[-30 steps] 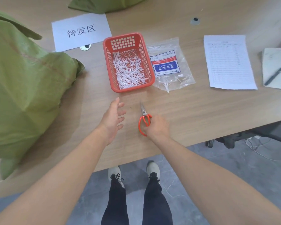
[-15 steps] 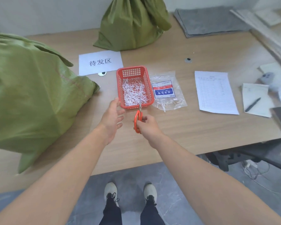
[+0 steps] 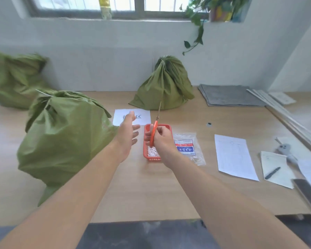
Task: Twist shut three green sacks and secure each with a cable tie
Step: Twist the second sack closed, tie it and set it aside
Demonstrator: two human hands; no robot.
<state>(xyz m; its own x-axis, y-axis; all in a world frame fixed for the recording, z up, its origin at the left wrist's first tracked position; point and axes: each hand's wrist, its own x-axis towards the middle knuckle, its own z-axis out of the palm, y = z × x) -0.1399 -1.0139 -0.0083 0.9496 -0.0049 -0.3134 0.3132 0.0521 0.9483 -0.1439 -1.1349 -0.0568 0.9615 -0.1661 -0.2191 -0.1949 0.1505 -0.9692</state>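
Three green sacks stand on the wooden table. The nearest sack (image 3: pixel 61 139) is at the left, its neck bunched with a white cable tie (image 3: pixel 43 93) sticking out. A second sack (image 3: pixel 13 79) sits behind it at the far left. The third sack (image 3: pixel 163 87) stands at the back centre with a gathered neck. My right hand (image 3: pixel 162 139) grips orange-handled scissors (image 3: pixel 155 126), blades pointing up, above the red basket (image 3: pixel 149 158) of white cable ties. My left hand (image 3: pixel 128 132) hovers with fingers spread and holds nothing, just right of the nearest sack.
A white paper sign (image 3: pixel 144 116) lies behind the basket. A clear bag of ties (image 3: pixel 187 148) lies to its right, then a printed sheet (image 3: pixel 233 157), a notepad with a pen (image 3: pixel 272 172), a phone (image 3: pixel 307 193) and a grey cloth (image 3: pixel 230 95).
My right hand lifted the scissors off the table and raised them over the basket. My view tilted up, bringing all three sacks and the wall into sight. My left hand rose a little.
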